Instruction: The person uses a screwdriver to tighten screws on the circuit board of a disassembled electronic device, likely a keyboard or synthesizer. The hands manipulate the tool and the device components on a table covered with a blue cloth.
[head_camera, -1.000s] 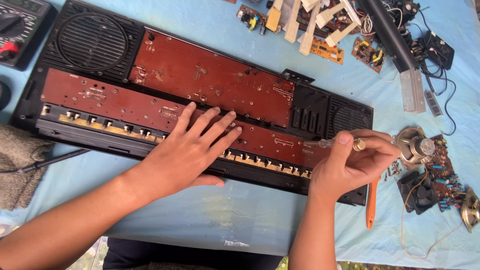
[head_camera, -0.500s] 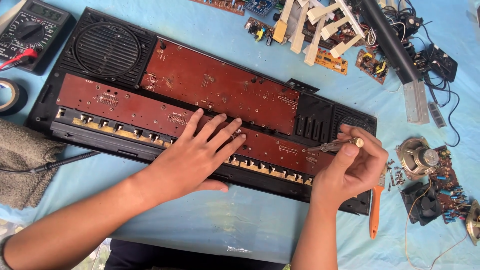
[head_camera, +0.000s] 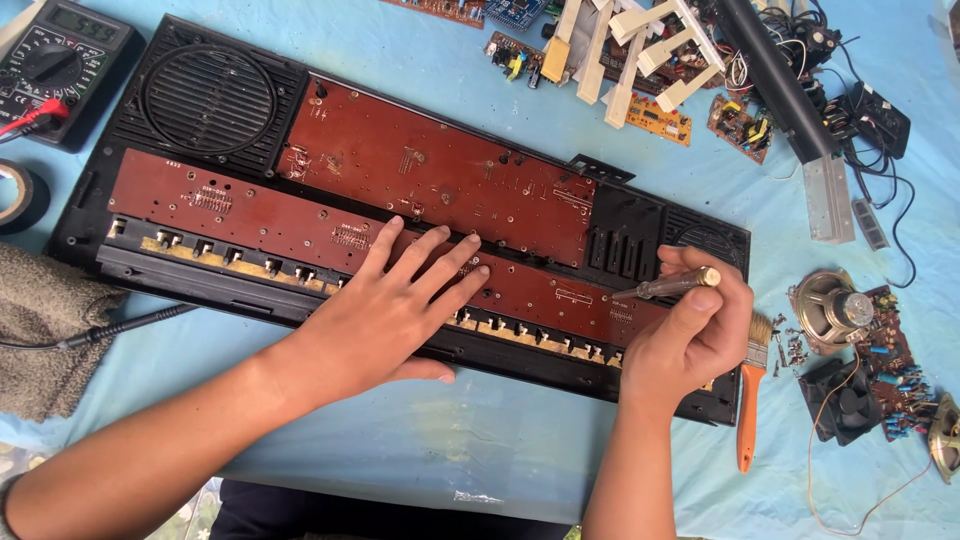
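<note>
Blue cloth covers the surface (head_camera: 420, 440), where an opened electronic keyboard (head_camera: 640, 225) lies flat with its reddish circuit boards (head_camera: 440, 170) facing up. The left hand (head_camera: 390, 310) lies open, fingers spread, pressing on the lower board. The right hand (head_camera: 690, 340) is closed around a thin screwdriver (head_camera: 665, 286), its tip touching the board near the right end. The screwdriver looks light and stiff, best gripped by its handle; the boards seem thin and fragile. A brush (head_camera: 750, 400), a loose speaker (head_camera: 830, 305) and a meter (head_camera: 55, 55) lie nearby. No containers show.
</note>
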